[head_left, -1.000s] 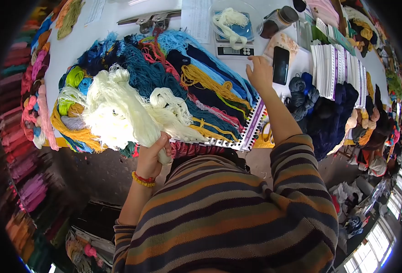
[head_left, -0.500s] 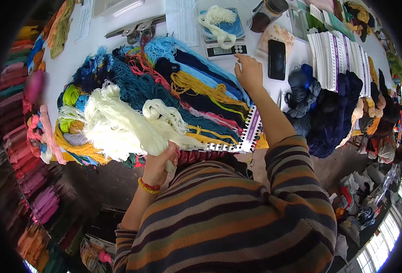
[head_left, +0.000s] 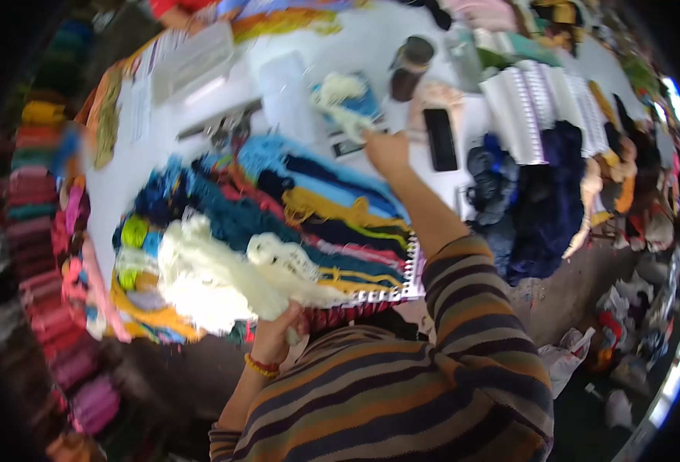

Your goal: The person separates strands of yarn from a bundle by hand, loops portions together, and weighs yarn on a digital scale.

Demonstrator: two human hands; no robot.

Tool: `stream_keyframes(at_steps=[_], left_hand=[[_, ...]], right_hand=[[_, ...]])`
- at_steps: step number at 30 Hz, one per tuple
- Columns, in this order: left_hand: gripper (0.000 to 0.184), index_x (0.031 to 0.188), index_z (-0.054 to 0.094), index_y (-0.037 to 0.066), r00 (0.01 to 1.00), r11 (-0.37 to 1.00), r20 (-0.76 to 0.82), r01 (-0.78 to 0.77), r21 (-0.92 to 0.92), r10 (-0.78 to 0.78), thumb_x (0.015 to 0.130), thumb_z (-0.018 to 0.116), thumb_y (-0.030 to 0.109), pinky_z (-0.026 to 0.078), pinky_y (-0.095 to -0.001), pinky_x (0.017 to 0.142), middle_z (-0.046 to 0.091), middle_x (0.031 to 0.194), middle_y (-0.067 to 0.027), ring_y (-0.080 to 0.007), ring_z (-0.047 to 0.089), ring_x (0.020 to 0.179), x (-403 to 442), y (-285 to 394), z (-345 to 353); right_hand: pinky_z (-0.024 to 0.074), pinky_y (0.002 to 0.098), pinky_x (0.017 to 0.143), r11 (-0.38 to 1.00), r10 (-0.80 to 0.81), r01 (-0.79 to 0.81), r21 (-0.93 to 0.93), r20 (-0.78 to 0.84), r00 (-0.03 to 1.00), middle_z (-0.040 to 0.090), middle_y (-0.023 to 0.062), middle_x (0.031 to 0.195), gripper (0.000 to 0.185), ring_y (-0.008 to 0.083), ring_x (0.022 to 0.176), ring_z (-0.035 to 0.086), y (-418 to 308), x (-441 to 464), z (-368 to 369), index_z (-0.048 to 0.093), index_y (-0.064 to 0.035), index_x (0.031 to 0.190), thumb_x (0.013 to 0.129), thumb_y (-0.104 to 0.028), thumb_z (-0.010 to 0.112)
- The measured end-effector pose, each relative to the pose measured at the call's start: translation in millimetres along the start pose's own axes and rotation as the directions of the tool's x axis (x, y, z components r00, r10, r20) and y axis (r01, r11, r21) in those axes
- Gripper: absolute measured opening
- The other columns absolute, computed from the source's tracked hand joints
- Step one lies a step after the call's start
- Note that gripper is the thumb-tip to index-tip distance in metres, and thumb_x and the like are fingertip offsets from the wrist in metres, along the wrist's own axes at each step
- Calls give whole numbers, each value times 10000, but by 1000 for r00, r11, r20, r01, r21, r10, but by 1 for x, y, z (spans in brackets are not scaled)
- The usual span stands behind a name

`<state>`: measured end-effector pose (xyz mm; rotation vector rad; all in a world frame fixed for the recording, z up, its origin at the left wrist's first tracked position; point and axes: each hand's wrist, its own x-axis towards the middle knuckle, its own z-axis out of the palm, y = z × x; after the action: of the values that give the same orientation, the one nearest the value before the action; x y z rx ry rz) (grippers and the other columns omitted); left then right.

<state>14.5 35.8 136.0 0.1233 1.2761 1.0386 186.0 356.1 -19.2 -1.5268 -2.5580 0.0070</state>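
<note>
I've got the left hand (head_left: 280, 333) gripping the white hank (head_left: 213, 269) left of centre, can't tell if the blurry right hand (head_left: 388, 154) holds anything, and loose yarn (head_left: 343, 94) upper centre could totally snag it.

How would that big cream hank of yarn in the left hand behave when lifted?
The cream yarn hank would probably flop, since its loose strands spread limply beyond the left hand. It's likely light for its bulk, looking fluffy and loosely gathered. Its shaggy end might catch on the teal yarn beside it.
</note>
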Motion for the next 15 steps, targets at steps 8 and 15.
stream_keyframes(at_steps=[8,15], left_hand=[[133,863,546,23,944,993,311,-107,-41,114,818,579,144,419,-266,543,435,613,-11,-148,482,563,0,35,10],[159,910,523,58,747,987,654,-21,-162,124,864,509,209,434,-343,649,395,644,-2,-159,458,628,-22,68,3]], right_hand=[[468,403,671,842,434,-223,491,-371,821,537,134,945,193,316,787,569,32,-65,-216,600,-49,806,739,-230,603],[446,360,559,648,540,-271,711,-178,823,574,173,615,238,297,585,575,-4,-134,-342,602,-15,749,736,-253,602]])
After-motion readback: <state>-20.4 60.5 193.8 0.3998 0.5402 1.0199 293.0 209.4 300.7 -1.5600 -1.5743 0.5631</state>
